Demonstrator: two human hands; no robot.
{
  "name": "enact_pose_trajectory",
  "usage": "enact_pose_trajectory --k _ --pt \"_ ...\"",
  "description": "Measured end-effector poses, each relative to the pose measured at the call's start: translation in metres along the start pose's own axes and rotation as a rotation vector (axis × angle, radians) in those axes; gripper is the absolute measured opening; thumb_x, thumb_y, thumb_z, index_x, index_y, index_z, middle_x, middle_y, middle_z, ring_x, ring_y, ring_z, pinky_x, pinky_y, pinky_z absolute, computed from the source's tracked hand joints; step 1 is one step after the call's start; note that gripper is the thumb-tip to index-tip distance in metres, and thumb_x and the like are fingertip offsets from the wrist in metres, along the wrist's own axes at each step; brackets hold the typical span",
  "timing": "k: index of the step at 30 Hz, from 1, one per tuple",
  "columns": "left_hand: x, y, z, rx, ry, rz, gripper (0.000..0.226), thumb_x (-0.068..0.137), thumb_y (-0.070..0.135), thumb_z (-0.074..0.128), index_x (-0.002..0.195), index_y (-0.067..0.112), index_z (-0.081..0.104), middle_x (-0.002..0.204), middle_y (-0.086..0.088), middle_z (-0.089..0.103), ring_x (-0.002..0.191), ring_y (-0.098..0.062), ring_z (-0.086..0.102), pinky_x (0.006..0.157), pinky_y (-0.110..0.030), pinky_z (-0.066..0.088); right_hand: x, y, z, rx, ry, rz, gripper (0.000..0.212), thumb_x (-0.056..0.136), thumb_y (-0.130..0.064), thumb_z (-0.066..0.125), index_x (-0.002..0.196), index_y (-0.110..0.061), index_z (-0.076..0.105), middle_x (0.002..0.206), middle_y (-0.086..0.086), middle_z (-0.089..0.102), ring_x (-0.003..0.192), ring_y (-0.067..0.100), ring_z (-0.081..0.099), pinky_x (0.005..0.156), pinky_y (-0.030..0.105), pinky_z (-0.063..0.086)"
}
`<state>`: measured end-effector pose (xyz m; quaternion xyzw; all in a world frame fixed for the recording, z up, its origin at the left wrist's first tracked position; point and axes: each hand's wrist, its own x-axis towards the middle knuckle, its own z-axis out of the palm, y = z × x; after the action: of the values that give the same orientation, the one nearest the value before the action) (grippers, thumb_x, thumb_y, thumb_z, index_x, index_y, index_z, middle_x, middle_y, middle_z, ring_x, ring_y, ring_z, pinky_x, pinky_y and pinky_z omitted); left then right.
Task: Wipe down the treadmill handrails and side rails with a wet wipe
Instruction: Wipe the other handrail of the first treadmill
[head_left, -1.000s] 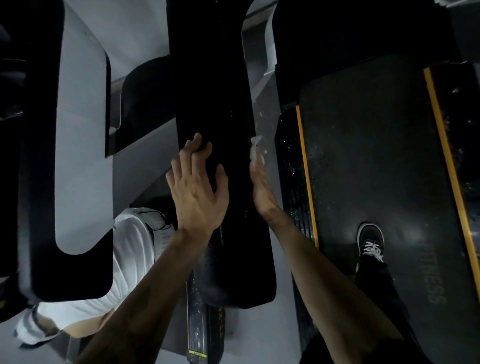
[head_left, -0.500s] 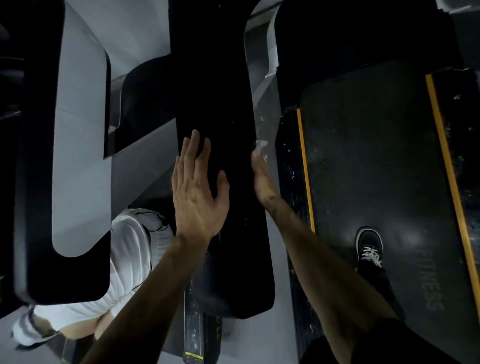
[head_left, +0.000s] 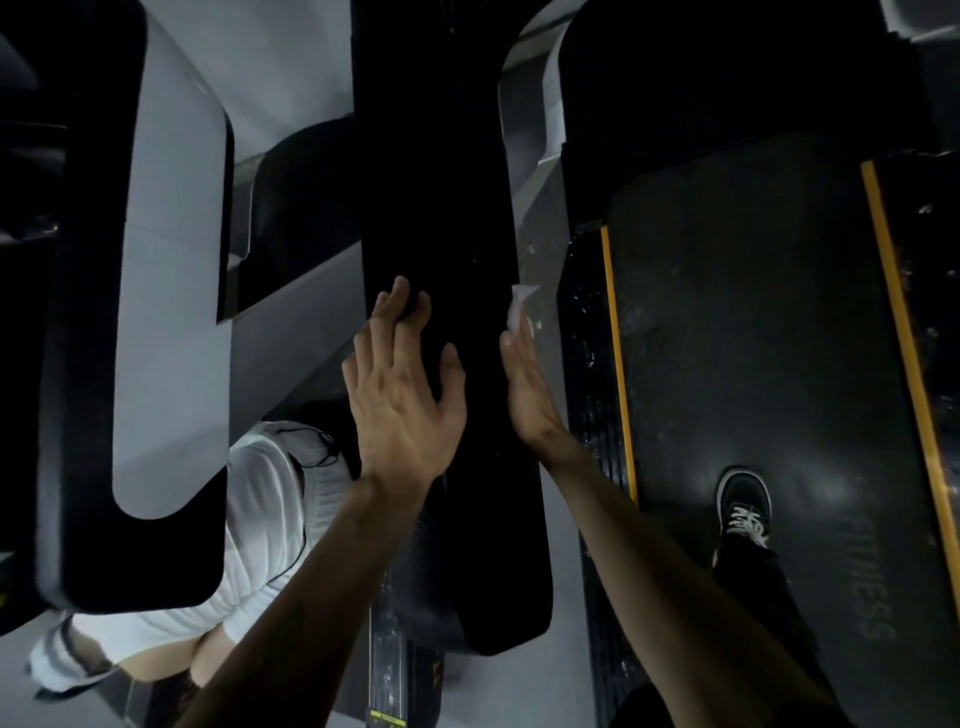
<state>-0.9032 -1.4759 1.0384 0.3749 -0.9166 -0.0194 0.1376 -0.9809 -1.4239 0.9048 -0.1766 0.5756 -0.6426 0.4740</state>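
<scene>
Item: your forearms are reaching up from the bottom edge, either side of the black handrail (head_left: 447, 208), a long padded bar that is running up the middle of the view.

Item: your shoe (head_left: 744, 503), black with white laces, is standing on the treadmill belt (head_left: 753, 322), to the right of the rail. Grey lettering is showing on the belt beside it.

Item: a person in a white top (head_left: 265, 499) is crouching low to the left of the handrail, partly hidden behind your left forearm and under a second black bar (head_left: 88, 364) at the far left.

Item: your left hand (head_left: 402, 389) is lying flat on the handrail's top, fingers straight and slightly spread, the thumb out to the right, gripping nothing.

Item: your right hand (head_left: 527, 384) is pressing edge-on against the rail's right flank, fingers straight and together. The wet wipe (head_left: 518, 309) is sticking out white past the fingertips, between hand and rail; how it is being held, you cannot tell, since the palm is facing away.

Item: the side rail (head_left: 584, 332), dark and speckled, is running just right of that hand, edged by a yellow stripe (head_left: 618, 364).

Item: further off, grey housing (head_left: 540, 171) is curving behind the handrail.
</scene>
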Motion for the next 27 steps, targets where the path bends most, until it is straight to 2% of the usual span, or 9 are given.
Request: enact_pose_trajectory --k 3,5,9,12,14,16,19,24,27 --pt "0.003 0.001 0.001 0.007 0.010 -0.024 0.045 0.097 0.034 0.050 0.134 0.008 0.056 0.147 -0.009 0.051 0.127 -0.030 0.051 0.099 -0.046 0.043 0.027 -0.011 0.001 0.031 0.011 0.064 0.091 0.089 -0.089 0.029 0.162 -0.041 0.005 0.171 -0.010 0.008 0.157 0.008 0.004 0.127 0.054 0.011" --pt "0.006 0.002 0.002 0.000 0.019 -0.034 0.046 0.096 0.034 0.052 0.135 0.008 0.057 0.146 -0.009 0.052 0.125 -0.028 0.051 0.099 -0.045 0.042 0.026 -0.024 0.004 0.028 0.016 0.051 0.094 0.087 -0.090 0.031 0.162 -0.042 0.003 0.171 -0.011 0.005 0.157 0.008 0.003 0.127 0.053 0.010" --pt "0.008 -0.001 0.003 0.018 0.012 -0.016 0.057 0.098 0.034 0.051 0.148 0.008 0.048 0.155 -0.010 0.044 0.135 -0.028 0.046 0.107 -0.048 0.041 -0.005 -0.031 0.012 -0.053 -0.012 -0.160 0.073 0.105 -0.059 0.030 0.164 -0.029 0.000 0.172 -0.012 -0.002 0.156 0.005 -0.006 0.128 0.053 0.005" --pt "0.008 -0.002 0.004 -0.043 -0.038 -0.016 0.061 0.102 0.034 0.045 0.157 0.009 0.038 0.167 -0.008 0.028 0.154 -0.024 0.024 0.123 -0.048 0.027 -0.021 -0.016 0.012 -0.093 -0.008 -0.191 0.067 0.108 -0.041 0.031 0.164 -0.021 0.001 0.171 -0.010 -0.004 0.156 0.005 -0.007 0.128 0.052 0.003" --pt "0.010 -0.002 0.004 -0.096 -0.054 -0.022 0.061 0.103 0.035 0.043 0.158 0.011 0.034 0.169 -0.006 0.023 0.158 -0.021 0.015 0.125 -0.050 0.022 -0.020 -0.014 0.010 -0.074 -0.012 -0.137 0.070 0.106 -0.051 0.030 0.164 -0.025 0.000 0.170 -0.014 -0.007 0.154 -0.001 -0.010 0.129 0.049 0.001" --pt "0.011 -0.003 0.004 -0.135 -0.050 -0.039 0.059 0.104 0.035 0.041 0.158 0.013 0.035 0.169 -0.005 0.024 0.158 -0.021 0.015 0.125 -0.052 0.022 -0.011 -0.026 0.008 -0.039 -0.021 -0.061 0.086 0.096 -0.077 0.026 0.164 -0.033 -0.002 0.169 -0.017 -0.009 0.152 -0.006 -0.012 0.129 0.046 -0.002" --pt "0.011 -0.005 0.006 -0.173 -0.026 -0.030 0.054 0.106 0.031 0.040 0.156 0.012 0.040 0.167 -0.007 0.028 0.157 -0.021 0.020 0.122 -0.054 0.027 0.010 -0.044 0.011 0.010 0.015 -0.045 0.102 0.082 -0.093 0.024 0.163 -0.036 -0.002 0.171 -0.014 -0.007 0.155 0.001 -0.009 0.129 0.049 -0.001" --pt "0.011 -0.007 0.008 -0.180 -0.006 -0.033 0.050 0.107 0.028 0.038 0.153 0.009 0.044 0.166 -0.008 0.032 0.155 -0.021 0.025 0.121 -0.054 0.030 0.006 -0.056 0.024 -0.140 -0.001 -0.189 0.069 0.103 -0.056 0.023 0.162 -0.032 -0.003 0.171 -0.011 -0.008 0.155 0.003 -0.013 0.127 0.053 -0.003" --pt "0.011 -0.008 0.008 -0.186 0.007 -0.018 0.048 0.108 0.026 0.036 0.152 0.009 0.046 0.165 -0.009 0.034 0.155 -0.023 0.027 0.120 -0.054 0.032 -0.020 -0.037 0.024 -0.167 -0.009 -0.274 0.064 0.109 -0.037 0.029 0.164 -0.024 0.000 0.171 -0.011 -0.005 0.157 0.009 -0.010 0.127 0.056 0.000"
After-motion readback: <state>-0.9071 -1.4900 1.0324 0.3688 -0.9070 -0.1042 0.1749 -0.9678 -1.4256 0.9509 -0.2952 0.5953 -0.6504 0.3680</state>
